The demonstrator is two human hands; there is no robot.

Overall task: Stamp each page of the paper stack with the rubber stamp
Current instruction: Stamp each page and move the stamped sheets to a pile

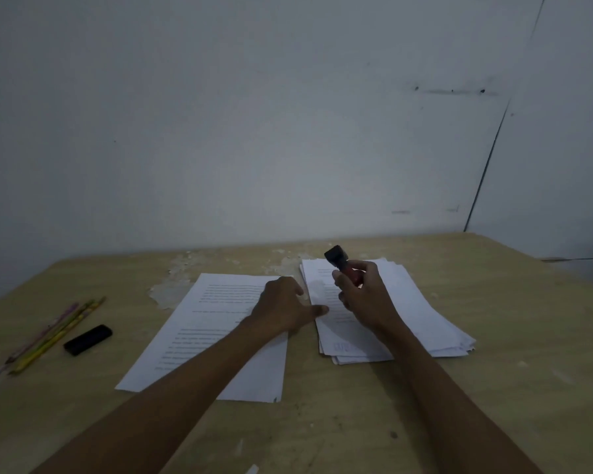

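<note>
A thick paper stack (421,313) lies fanned at the right of the table, and its top sheet bears a faint blue stamp mark near its front left corner. To its left lies a thinner pile of printed sheets (216,336). My right hand (363,295) is shut on the rubber stamp (339,260), red-handled with a black head, held tilted in the air above the thick stack. My left hand (283,307) rests palm down with spread fingers on the right edge of the left pile, its thumb reaching across the gap toward the thick stack.
The wooden table (493,388) has worn, flaking patches near the back. Several pencils (53,336) and a small black object (88,339) lie at the left. A grey wall stands directly behind the table, which ends at a right rear corner.
</note>
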